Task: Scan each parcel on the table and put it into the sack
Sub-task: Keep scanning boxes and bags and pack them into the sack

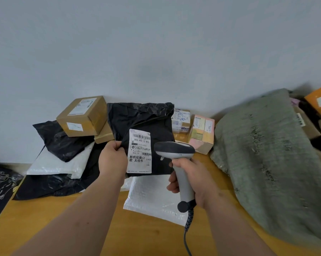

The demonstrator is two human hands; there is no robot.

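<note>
My left hand (112, 159) pinches the left edge of a black poly-bag parcel (143, 121), held upright above the table with its white shipping label (139, 151) facing me. My right hand (191, 179) grips the handle of a grey barcode scanner (174, 150); its dark head sits just right of the label and points at it. The grey-green woven sack (270, 154) lies slumped on the right side of the table. A white bubble mailer (152, 196) lies flat under the held parcel.
On the wooden table (63, 218) at the left lie black bags (61, 141), a white mailer (61, 163) and two cardboard boxes (84, 115). Small boxes (202, 133) stand by the wall. More boxes (320, 102) are piled behind the sack. The scanner's coiled cable (189, 222) hangs toward me.
</note>
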